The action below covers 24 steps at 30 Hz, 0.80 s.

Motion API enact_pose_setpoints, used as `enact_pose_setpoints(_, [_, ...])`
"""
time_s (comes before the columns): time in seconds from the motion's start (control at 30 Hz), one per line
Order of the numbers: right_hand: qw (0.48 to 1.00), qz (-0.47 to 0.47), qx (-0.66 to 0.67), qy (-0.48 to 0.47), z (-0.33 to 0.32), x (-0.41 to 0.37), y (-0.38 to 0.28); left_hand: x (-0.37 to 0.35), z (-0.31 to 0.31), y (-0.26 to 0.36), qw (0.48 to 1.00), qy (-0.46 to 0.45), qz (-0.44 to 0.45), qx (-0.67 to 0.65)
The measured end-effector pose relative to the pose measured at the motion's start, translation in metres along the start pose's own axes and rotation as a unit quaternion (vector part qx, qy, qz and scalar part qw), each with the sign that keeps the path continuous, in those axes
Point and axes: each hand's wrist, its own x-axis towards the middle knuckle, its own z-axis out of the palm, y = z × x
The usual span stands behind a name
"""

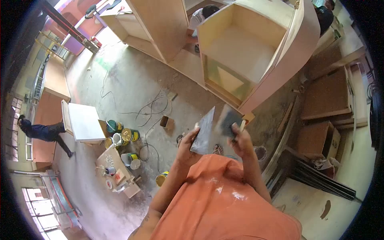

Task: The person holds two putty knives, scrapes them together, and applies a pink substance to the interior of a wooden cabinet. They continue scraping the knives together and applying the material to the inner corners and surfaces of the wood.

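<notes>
My left hand (188,147) is closed around the edge of a thin grey flat plate (203,133), smeared with pale marks and tilted upright in front of my body. In my right hand (242,143) is a putty knife (229,123) with a wide dark blade and a light handle. Motion blurs the blade. It sits just right of the plate, with a narrow gap between them. Both hands are above the floor at waist height, in front of my orange shirt (224,192), which has white smudges.
A large wooden cabinet (276,78) stands ahead, with a person (198,20) crouching behind it. Paint cans (130,135), a small board with supplies (108,160), cables (150,108) and a cardboard box (167,122) are on the floor. Another person (44,130) walks at left.
</notes>
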Motion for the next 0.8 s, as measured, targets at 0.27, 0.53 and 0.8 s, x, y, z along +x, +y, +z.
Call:
enact_pose_setpoints(0.27, [0.82, -0.162, -0.446, -0.319, 0.022, 0.007, 0.009, 0.022, -0.022, -0.017, 0.99, 0.129, 0.006, -0.065])
enact_pose_setpoints(0.53, [0.986, -0.089, -0.142, 0.023, 0.033, -0.019, -0.01, 0.017, -0.017, -0.003, 0.955, 0.184, 0.231, 0.013])
enact_pose_setpoints(0.8, [0.966, -0.165, -0.188, 0.071, 0.011, 0.015, -0.008, -0.018, -0.008, 0.028, 0.592, -0.085, 0.174, 0.782])
